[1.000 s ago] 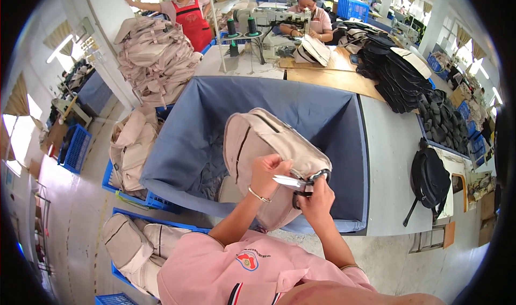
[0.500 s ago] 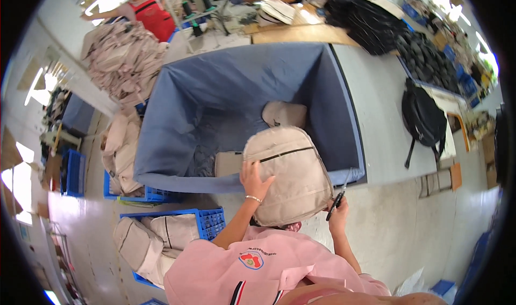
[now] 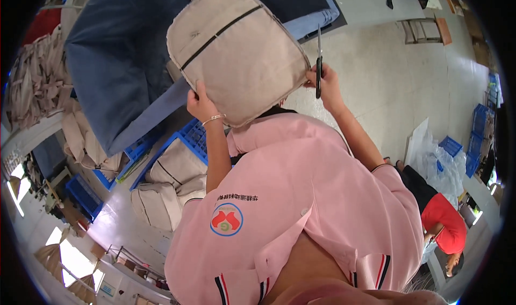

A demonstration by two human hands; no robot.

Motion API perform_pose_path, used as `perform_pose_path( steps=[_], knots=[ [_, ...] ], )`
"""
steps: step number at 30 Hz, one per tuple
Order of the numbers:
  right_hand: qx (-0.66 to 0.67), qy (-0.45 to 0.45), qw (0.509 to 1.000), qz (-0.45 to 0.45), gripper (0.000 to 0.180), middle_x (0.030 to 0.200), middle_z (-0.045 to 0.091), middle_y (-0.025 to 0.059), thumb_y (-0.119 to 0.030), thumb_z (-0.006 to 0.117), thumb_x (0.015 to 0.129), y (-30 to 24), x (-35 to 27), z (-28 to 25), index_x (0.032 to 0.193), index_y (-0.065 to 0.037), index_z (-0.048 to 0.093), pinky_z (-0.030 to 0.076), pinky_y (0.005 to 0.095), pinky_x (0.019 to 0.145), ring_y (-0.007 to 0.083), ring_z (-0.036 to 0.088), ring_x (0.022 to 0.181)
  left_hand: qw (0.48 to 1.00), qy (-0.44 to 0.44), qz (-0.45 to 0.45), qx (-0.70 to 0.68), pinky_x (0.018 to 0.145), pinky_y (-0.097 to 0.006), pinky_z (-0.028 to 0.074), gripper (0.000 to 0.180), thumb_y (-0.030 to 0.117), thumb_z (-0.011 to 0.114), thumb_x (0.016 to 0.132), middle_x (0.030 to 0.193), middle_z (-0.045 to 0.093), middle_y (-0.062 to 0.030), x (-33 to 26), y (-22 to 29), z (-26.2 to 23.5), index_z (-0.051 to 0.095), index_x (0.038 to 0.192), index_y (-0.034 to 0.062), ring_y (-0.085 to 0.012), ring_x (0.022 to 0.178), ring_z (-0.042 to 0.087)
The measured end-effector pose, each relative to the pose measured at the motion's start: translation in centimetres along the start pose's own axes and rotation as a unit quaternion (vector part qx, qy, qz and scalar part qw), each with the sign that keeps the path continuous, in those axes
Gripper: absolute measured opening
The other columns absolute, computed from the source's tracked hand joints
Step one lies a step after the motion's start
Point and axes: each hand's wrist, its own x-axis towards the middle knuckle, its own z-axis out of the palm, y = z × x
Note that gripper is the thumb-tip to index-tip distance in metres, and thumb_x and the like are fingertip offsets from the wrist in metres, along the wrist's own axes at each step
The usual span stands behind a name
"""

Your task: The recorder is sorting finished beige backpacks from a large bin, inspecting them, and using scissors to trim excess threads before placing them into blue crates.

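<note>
Where two hands (image 3: 203, 106) (image 3: 330, 87) grip, one bag (image 3: 244, 60) (beige) tilts.

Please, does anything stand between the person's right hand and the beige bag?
Nothing visible does: the right hand touches the beige bag at its right edge. The scissors in that hand stand beside the bag, not between. The left hand holds the left edge.
</note>
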Motion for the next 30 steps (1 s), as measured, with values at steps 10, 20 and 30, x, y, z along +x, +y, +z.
perform_pose_path(
  steps=[10, 20, 30],
  knots=[
    [-0.414, 0.112, 0.857, -0.286, 0.039, 0.079, 0.063, 0.0159, -0.03, 0.078, 0.076, -6.5, 6.8, 6.4, 0.09, 0.0, 0.058, 0.048, 0.0361, 0.064, 0.0301, 0.062, 0.07, 0.999, -0.012, 0.032, 0.023, 0.051, -0.026, 0.03, 0.039, 0.021, 0.067, 0.09, 0.061, 0.043, 0.0054, -0.8, -1.2, -2.0, 0.048, 0.064, -0.0011, -0.0064, 0.061, 0.033],
    [-0.063, -0.033, 0.992, -0.104, 0.029, 0.076, 0.062, -0.0012, -0.022, 0.079, 0.079, -5.1, 10.2, 5.7, 0.095, -0.005, 0.061, 0.041, 0.0208, 0.063, 0.0054, 0.055, 0.067, 0.997, -0.032, 0.047, 0.053, 0.051, -0.026, 0.03, 0.04, 0.022, 0.063, 0.092, 0.06, 0.04, 0.0042, 0.1, -0.1, -2.1, 0.045, 0.065, -0.0013, -0.0066, 0.061, 0.032],
    [-0.562, 0.046, 0.808, -0.173, 0.077, 0.104, 0.06, 0.0221, -0.065, 0.066, 0.076, -3.2, 0.4, -0.7, 0.107, 0.005, 0.058, 0.049, 0.0425, 0.082, 0.0371, 0.06, 0.101, 0.995, -0.042, 0.036, 0.079, 0.053, -0.026, 0.034, 0.037, 0.023, 0.063, 0.093, 0.061, 0.046, 0.004, 0.0, 0.5, -1.9, 0.052, 0.067, -0.0023, -0.0062, 0.062, 0.036]
  ],
)
